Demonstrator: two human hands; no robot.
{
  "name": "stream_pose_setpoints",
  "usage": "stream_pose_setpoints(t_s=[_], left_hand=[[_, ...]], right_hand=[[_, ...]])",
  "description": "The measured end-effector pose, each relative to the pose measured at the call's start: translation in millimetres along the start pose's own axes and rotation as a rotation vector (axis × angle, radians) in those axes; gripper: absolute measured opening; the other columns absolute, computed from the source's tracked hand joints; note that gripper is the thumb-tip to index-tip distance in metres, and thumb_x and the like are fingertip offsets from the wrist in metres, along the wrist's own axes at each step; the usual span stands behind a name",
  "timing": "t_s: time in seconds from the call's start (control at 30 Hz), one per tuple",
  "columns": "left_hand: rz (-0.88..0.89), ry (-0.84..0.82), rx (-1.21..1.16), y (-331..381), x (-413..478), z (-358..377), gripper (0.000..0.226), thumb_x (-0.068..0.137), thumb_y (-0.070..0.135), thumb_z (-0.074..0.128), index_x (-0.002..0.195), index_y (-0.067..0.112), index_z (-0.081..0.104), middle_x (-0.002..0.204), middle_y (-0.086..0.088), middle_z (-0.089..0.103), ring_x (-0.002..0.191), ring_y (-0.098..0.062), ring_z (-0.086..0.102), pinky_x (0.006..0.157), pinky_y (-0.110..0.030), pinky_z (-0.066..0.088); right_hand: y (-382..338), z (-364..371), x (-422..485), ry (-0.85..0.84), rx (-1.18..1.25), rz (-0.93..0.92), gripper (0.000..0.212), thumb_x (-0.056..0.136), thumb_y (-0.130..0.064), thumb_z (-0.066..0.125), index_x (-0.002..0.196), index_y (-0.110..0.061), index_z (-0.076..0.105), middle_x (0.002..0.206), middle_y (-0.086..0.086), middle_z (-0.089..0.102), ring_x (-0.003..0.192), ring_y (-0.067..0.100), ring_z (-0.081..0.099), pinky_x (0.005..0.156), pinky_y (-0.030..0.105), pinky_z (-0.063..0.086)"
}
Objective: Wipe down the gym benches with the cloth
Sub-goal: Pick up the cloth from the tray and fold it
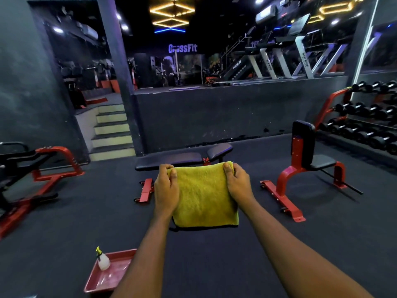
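**Lettering:** lit sign (182,48) on the far wall, reads "CrossFit". Treadmills (277,59) on the raised platform carry white side lettering, too small to read with certainty.

**Cloth** (204,196): yellow, folded to a rectangle, dark edging at the lower hem. It is held up in the air in front of the flat bench (171,158). The left hand (166,188) grips its upper left corner and the right hand (238,183) its upper right. The fingers (164,168) of both are curled round the top edge, thumbs on the near face.

**Benches:** flat bench at centre, black padding, red feet. Seated bench (309,151) to the right and well apart, upright black backrest, red frame.

**Floor** (214,265): dark matting. A red tray (94,281) at lower left holds a spray bottle (103,260), white with a yellow-green trigger.

**Room:** dim gym with grey walls. Stairs (111,132) on the left, dumbbell rack (369,117) on the right, yellow hexagonal ceiling lights (171,10).
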State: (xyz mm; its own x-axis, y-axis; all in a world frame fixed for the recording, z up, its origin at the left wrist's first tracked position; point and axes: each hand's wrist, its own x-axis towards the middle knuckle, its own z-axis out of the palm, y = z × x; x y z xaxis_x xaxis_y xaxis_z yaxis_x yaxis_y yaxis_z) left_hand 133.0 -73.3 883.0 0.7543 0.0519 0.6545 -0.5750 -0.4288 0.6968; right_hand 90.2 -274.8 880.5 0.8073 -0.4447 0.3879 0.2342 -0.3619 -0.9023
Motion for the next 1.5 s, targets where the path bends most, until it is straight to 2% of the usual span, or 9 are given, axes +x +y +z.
stream_pose_setpoints(t_s=[0.17,0.33,0.4,0.6,0.83,1.03,1.2,1.33,1.5], left_hand=[[-0.064,-0.062,-0.019,-42.1,17.4,-37.3,0.013,0.096,0.001,0.05,0.1,0.013,0.05,0.086,0.0,0.055,0.073,-0.001,0.049,0.062,-0.005,0.036],[-0.112,-0.07,0.028,-102.1,43.7,-46.9,0.016,0.092,0.0,0.054,0.103,0.012,0.052,0.101,-0.009,0.06,0.091,-0.022,0.056,0.077,-0.027,0.037],[-0.119,-0.065,0.055,-125.8,58.2,-40.9,0.015,0.091,-0.001,0.055,0.102,0.01,0.053,0.098,-0.008,0.061,0.09,-0.022,0.056,0.075,-0.026,0.035],[-0.126,-0.063,0.126,-194.3,114.4,1.2,0.017,0.092,0.0,0.055,0.109,0.004,0.054,0.101,-0.007,0.061,0.091,-0.019,0.056,0.076,-0.025,0.036],[-0.17,-0.043,0.178,-254.7,210.3,61.6,0.013,0.094,0.002,0.054,0.106,0.007,0.053,0.1,-0.005,0.061,0.09,-0.017,0.056,0.074,-0.021,0.034],[-0.2,-0.018,0.235,-316.0,277.0,85.4,0.012,0.094,0.002,0.054,0.105,0.006,0.053,0.098,-0.004,0.06,0.089,-0.017,0.055,0.072,-0.02,0.033],[-0.262,0.003,0.26,-404.2,336.3,93.8,0.013,0.093,0.001,0.055,0.104,0.007,0.053,0.095,-0.004,0.06,0.087,-0.018,0.056,0.071,-0.02,0.034],[-0.317,0.004,0.254,-481.4,393.4,92.4,0.012,0.093,0.002,0.055,0.103,0.009,0.053,0.095,-0.005,0.061,0.088,-0.019,0.057,0.074,-0.026,0.037],[-0.378,-0.03,0.252,-574.5,476.2,84.5,0.012,0.094,0.003,0.054,0.104,0.009,0.052,0.095,-0.006,0.061,0.088,-0.02,0.057,0.075,-0.03,0.04]], right_hand=[[3.8,61.7,4.3,-0.038,-0.001,0.013,0.038,0.103,-0.034,0.047,0.084,-0.003,0.056,0.07,-0.003,0.052,0.064,0.008,0.046,0.057,0.024,0.037],[25.4,116.9,26.9,-0.073,-0.028,0.058,0.045,0.102,-0.041,0.048,0.087,0.001,0.057,0.072,0.006,0.056,0.067,0.014,0.051,0.064,0.042,0.045],[39.3,139.1,46.2,-0.09,-0.036,0.061,0.045,0.101,-0.042,0.049,0.086,0.0,0.057,0.072,0.006,0.056,0.067,0.014,0.052,0.064,0.044,0.046],[81.3,187.8,127.3,-0.148,-0.038,0.078,0.038,0.102,-0.036,0.051,0.08,-0.005,0.056,0.068,-0.002,0.053,0.061,0.008,0.047,0.052,0.02,0.036],[124.0,246.8,250.6,-0.234,0.035,0.112,0.032,0.102,-0.032,0.051,0.086,-0.005,0.06,0.073,0.001,0.056,0.064,0.008,0.048,0.052,0.015,0.037],[152.8,312.9,332.2,-0.313,0.043,0.115,0.036,0.102,-0.031,0.051,0.092,0.002,0.06,0.077,0.005,0.058,0.067,0.012,0.05,0.054,0.016,0.038],[189.9,404.5,398.4,-0.398,0.007,0.131,0.032,0.102,-0.033,0.052,0.085,-0.007,0.059,0.072,-0.001,0.056,0.063,0.008,0.049,0.051,0.015,0.037],[216.8,488.6,451.3,-0.431,-0.052,0.126,0.038,0.101,-0.035,0.054,0.088,0.0,0.061,0.078,0.013,0.064,0.065,0.013,0.052,0.055,0.022,0.036],[230.4,592.0,520.5,-0.446,-0.098,0.136,0.035,0.1,-0.034,0.056,0.076,-0.009,0.052,0.064,-0.002,0.052,0.058,0.008,0.045,0.052,0.022,0.032]])
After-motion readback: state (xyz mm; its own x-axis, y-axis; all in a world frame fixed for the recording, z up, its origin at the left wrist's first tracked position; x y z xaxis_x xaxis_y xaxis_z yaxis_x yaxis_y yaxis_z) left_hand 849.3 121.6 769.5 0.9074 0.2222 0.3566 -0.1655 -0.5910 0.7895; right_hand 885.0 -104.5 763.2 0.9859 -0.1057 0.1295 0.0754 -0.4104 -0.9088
